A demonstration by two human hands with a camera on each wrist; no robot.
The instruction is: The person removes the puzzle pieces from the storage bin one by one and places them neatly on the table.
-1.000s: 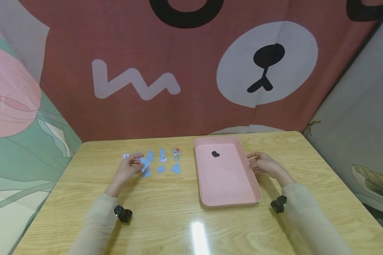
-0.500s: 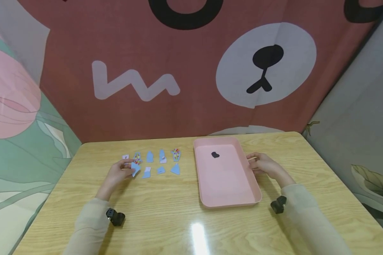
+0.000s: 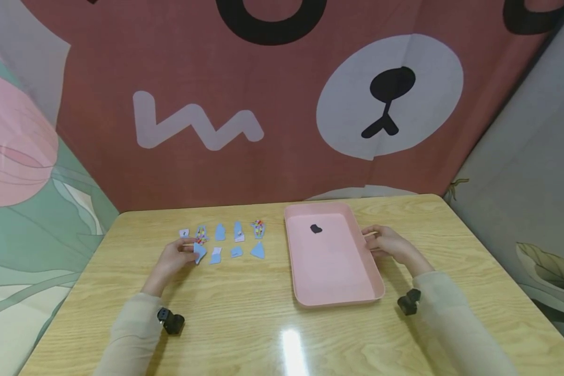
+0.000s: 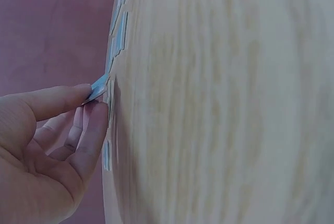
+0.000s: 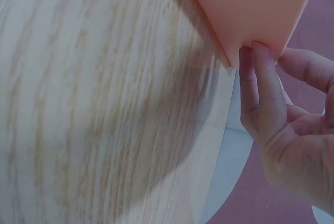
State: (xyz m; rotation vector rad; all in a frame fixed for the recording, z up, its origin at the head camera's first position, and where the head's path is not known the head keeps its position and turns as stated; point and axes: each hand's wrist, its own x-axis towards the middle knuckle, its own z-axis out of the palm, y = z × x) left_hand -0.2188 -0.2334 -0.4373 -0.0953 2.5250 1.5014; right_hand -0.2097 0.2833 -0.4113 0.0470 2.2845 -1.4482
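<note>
In the head view my left hand (image 3: 171, 263) pinches a light-blue flat piece (image 3: 199, 253) between thumb and fingers, low over the table's left side. The left wrist view shows the thin piece (image 4: 98, 88) tilted at the fingertips; its print cannot be read. Close by lie several small flat pieces, among them a blue triangle (image 3: 258, 250), a blue-and-white piece (image 3: 215, 255) and a multicoloured piece (image 3: 258, 229). My right hand (image 3: 391, 246) touches the outer right wall of a pink tray (image 3: 338, 300). Its fingertips rest against that wall in the right wrist view.
A small dark flat piece (image 3: 316, 228) lies inside the tray near its far end. The wooden table (image 3: 235, 334) ends at a brown cloth backdrop (image 3: 282, 172). A small white piece (image 3: 184, 233) lies at the far left of the group.
My left hand has moved left with the blue piece and uncovered a multicoloured piece behind it; in the last half second it has barely moved. My right hand has stayed at the tray.
</note>
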